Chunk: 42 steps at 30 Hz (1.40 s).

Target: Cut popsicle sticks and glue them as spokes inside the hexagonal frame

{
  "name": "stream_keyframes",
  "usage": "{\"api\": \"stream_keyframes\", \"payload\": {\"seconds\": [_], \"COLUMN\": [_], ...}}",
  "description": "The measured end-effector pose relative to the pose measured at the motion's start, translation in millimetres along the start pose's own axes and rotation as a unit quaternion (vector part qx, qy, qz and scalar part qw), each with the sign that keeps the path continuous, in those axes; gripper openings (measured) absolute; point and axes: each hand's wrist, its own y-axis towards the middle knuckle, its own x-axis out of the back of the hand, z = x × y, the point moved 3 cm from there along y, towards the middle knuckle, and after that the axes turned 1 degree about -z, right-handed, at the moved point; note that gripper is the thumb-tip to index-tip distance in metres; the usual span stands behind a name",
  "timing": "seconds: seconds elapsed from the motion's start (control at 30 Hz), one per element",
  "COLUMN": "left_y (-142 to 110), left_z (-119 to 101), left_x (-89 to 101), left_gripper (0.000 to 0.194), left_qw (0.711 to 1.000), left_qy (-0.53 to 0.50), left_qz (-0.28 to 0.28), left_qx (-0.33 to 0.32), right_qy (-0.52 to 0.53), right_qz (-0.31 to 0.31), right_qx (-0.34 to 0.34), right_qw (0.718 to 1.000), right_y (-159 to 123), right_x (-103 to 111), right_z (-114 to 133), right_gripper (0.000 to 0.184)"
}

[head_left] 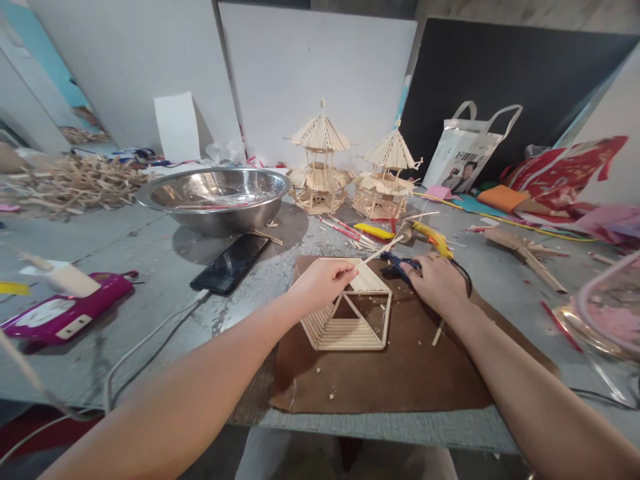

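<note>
My left hand (323,281) is closed in a pinch on a thin wooden stick (376,253) that points up and right, its far tip meeting the glue gun's nozzle. Just below that hand lies a hexagonal roof piece made of wooden sticks (350,315), resting on a brown mat (400,373). My right hand (437,283) is closed on the handle of a blue and yellow glue gun (425,241), whose nozzle points left toward the stick's tip.
A steel bowl (215,197) and a black phone (231,262) lie to the left. Two finished stick pagodas (320,167) (387,177) stand behind. A purple glue gun (65,303) sits far left. A stick pile (75,183), a paper bag (463,157) and coloured scraps line the back.
</note>
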Motion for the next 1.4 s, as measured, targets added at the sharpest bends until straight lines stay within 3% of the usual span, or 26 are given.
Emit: {"api": "stream_keyframes", "payload": {"seconds": [0.07, 0.2, 0.3, 0.4, 0.53, 0.8, 1.17, 1.3, 1.4], "left_y": [-1, -5, -6, -6, -6, -9, -11, -7, -1], "left_z": [-1, -5, -9, -14, -18, -21, -26, -22, -11], "left_x": [-0.1, -3.1, -6.8, -11.2, -13.6, -14.8, -16.1, -11.0, -6.5], "left_gripper": [0.034, 0.034, 0.03, 0.028, 0.027, 0.026, 0.026, 0.035, 0.038], "left_qw": [0.997, 0.981, 0.975, 0.975, 0.972, 0.96, 0.965, 0.98, 0.999], "left_qy": [0.078, 0.188, 0.214, 0.21, 0.218, 0.269, 0.26, 0.196, 0.051], "left_qz": [-0.02, -0.024, -0.017, -0.002, 0.002, 0.012, 0.008, -0.023, 0.006], "left_qx": [-0.021, -0.035, -0.049, -0.074, -0.087, -0.081, -0.031, 0.013, 0.019], "right_qy": [0.033, 0.073, 0.067, 0.058, 0.043, 0.032, 0.009, 0.002, 0.046], "right_qz": [-0.072, -0.197, -0.2, -0.15, -0.101, -0.076, -0.045, -0.04, -0.043], "right_qx": [0.032, 0.205, 0.253, 0.271, 0.262, 0.209, 0.133, 0.123, 0.127], "right_qw": [0.996, 0.956, 0.944, 0.949, 0.959, 0.975, 0.99, 0.992, 0.99], "right_y": [-6, -23, -27, -25, -24, -31, -36, -30, -22], "right_x": [16, 41, 42, 33, 26, 31, 32, 28, 23], "right_z": [10, 40, 53, 58, 58, 60, 66, 63, 52], "right_gripper": [0.038, 0.025, 0.026, 0.026, 0.029, 0.034, 0.031, 0.031, 0.029]}}
